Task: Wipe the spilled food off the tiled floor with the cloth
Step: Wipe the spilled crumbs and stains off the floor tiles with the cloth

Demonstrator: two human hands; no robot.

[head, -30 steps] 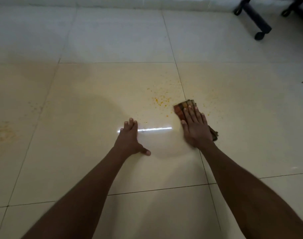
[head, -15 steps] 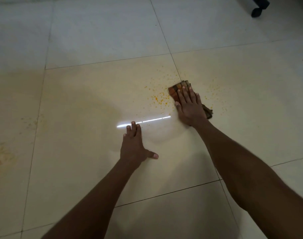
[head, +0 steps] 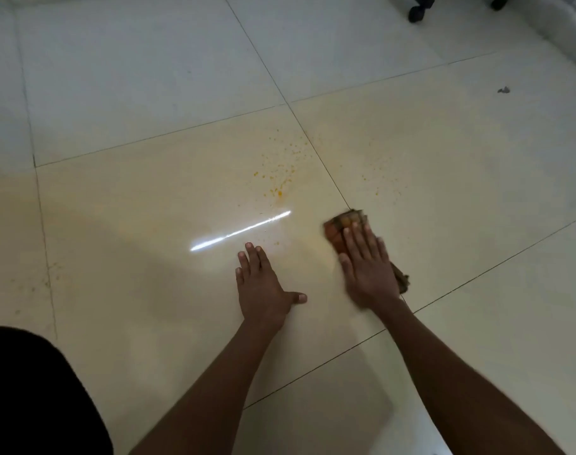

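Right of centre: right hand flat, fingers straight, pressing folded orange-stained cloth. Left hand splayed on floor, holding nothing. Orange specks above.

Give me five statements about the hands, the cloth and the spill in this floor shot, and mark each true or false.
1. The right hand presses flat on the orange-stained brown cloth. True.
2. The left hand holds a second cloth. False: it rests flat on the glossy cream tiled floor and holds nothing.
3. Orange specks of spilled food lie beyond the fingertips of both hands. True.
4. The cloth sits in the middle of the spilled food, covering it. False: it lies nearer the person, beside a grout line, and the specks are uncovered.
5. Black chair castors stand at the top right. True.
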